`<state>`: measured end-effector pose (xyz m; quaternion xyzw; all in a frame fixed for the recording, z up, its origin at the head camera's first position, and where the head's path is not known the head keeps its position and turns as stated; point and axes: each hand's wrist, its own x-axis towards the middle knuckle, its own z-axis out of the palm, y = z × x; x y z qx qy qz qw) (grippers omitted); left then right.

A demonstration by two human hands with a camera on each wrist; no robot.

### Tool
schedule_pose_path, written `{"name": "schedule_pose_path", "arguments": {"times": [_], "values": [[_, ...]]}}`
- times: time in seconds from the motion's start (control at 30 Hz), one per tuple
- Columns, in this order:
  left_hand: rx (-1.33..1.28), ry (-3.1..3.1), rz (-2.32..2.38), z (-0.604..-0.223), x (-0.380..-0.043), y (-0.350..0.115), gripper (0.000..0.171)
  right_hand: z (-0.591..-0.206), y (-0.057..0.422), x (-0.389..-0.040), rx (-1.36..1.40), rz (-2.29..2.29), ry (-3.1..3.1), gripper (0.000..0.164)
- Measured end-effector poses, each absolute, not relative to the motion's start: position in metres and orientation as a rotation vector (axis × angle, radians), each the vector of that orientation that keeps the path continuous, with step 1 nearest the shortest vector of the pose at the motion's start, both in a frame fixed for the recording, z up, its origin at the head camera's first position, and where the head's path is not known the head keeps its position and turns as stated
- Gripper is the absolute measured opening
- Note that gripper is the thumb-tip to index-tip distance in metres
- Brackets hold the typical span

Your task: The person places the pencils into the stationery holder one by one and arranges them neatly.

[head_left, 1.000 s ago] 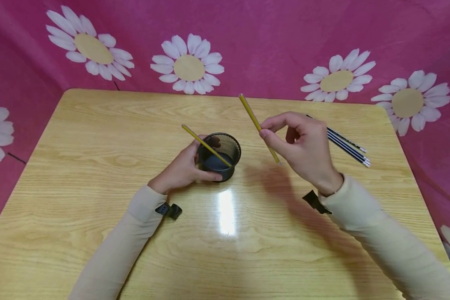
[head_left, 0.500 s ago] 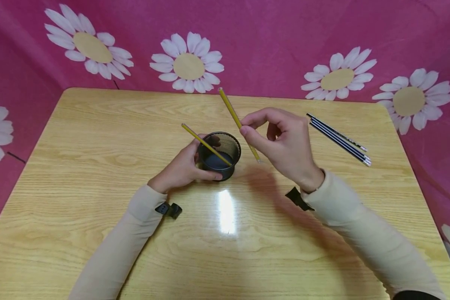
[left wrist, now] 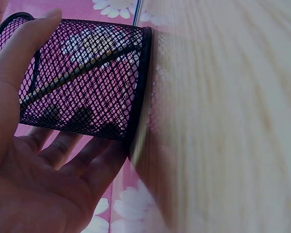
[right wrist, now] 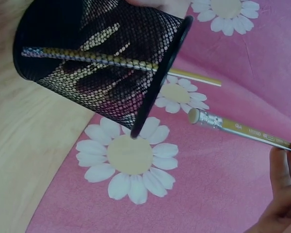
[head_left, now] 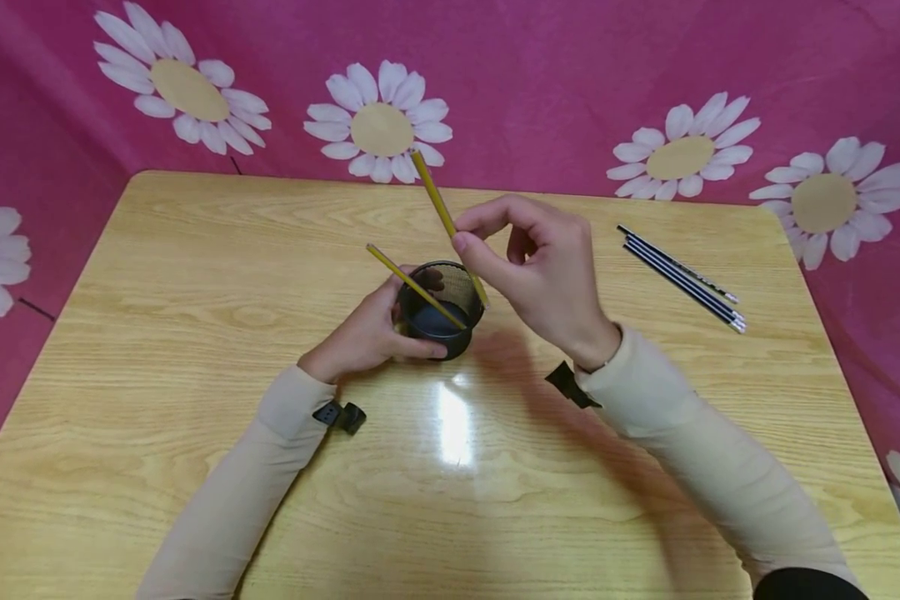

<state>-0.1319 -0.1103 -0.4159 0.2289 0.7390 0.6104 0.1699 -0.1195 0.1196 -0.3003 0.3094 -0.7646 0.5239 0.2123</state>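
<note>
Head view, left hand [head_left: 366,330] gripping mesh cup [head_left: 457,343], right hand [head_left: 549,273] pinching pencil [head_left: 435,195], apparently above cup

We see yellow pencils [head_left: 433,192], a black mesh cup [head_left: 431,322], white-striped dark pencils [head_left: 682,284], a tan grained tabletop [head_left: 180,333], a pink daisy-patterned backdrop [head_left: 525,100].

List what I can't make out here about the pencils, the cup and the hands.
Right wrist view: the far end of the held yellow pencil, covered by the fingers of the right hand and cut off by the right edge; its lettering is too small to read in full.
Left wrist view: part of the mesh cup's mouth, behind the thumb of the left hand and past the left edge.
Head view: any print on the dark pencils, too small.
</note>
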Motion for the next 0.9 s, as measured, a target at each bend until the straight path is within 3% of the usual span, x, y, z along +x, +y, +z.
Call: {"name": "schedule_pose_path", "arguments": {"times": [0.9], "values": [[0.668,2.082,1.727,-0.415,-0.133,-0.109,0.092,-0.333,0.098,-0.127,0.858,1.366,-2.271,0.006]]}}
